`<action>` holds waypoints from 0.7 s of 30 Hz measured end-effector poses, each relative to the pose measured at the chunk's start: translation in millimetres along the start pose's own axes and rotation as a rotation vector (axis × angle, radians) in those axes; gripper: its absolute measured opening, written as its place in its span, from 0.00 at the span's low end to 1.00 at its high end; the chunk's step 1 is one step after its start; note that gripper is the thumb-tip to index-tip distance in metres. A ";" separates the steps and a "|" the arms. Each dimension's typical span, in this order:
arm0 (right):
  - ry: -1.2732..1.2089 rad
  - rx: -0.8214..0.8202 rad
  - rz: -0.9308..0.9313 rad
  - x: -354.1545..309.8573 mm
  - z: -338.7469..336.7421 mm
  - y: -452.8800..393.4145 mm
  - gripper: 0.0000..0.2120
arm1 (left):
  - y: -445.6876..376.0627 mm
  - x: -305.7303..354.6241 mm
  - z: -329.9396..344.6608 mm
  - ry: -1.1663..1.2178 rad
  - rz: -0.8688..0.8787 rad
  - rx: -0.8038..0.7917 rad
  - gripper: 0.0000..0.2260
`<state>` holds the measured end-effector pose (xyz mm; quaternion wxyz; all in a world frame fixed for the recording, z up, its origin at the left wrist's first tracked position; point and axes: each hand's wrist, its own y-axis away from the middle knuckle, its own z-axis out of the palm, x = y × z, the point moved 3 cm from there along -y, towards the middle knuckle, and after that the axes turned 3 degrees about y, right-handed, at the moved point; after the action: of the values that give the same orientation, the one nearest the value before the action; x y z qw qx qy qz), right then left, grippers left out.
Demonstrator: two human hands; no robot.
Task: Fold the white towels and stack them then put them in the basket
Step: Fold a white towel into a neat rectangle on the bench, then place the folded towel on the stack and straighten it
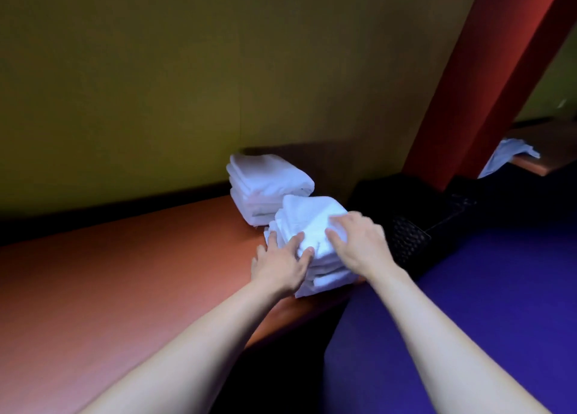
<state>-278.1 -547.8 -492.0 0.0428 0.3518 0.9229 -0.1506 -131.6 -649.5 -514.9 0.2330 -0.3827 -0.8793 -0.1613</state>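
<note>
Orange countertop (125, 273) held two folded towel stacks; left hand (281, 266) and right hand (359, 241) lay open on the near stack (312, 223), black basket (409, 238) unfilled.

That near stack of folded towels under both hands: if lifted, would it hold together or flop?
The near stack looks soft, so it would probably sag at unsupported edges. Its layers sit slightly uneven, so they may slide apart. The left hand and right hand on opposite sides should steady it.
</note>
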 end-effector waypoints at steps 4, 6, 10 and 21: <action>0.008 -0.007 -0.035 -0.6 14.9 3.3 0.23 | -0.1 0.1 -2.8 -0.065 0.080 0.050 0.24; 0.024 0.019 -0.038 -2.2 10.1 2.0 0.21 | 2.7 1.6 -9.2 -0.108 0.143 0.068 0.23; -0.014 0.096 -0.075 -18.9 -2.4 9.1 0.21 | 15.9 0.5 -21.8 -0.186 0.252 0.151 0.20; -0.236 0.122 -0.206 -125.6 -18.8 55.0 0.20 | 99.1 -62.3 -89.5 -0.311 0.290 0.383 0.25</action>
<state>-147.2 -583.1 -464.5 0.1137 0.2371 0.9318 -0.2502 5.5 -663.2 -462.6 0.1840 -0.4736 -0.8551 0.1036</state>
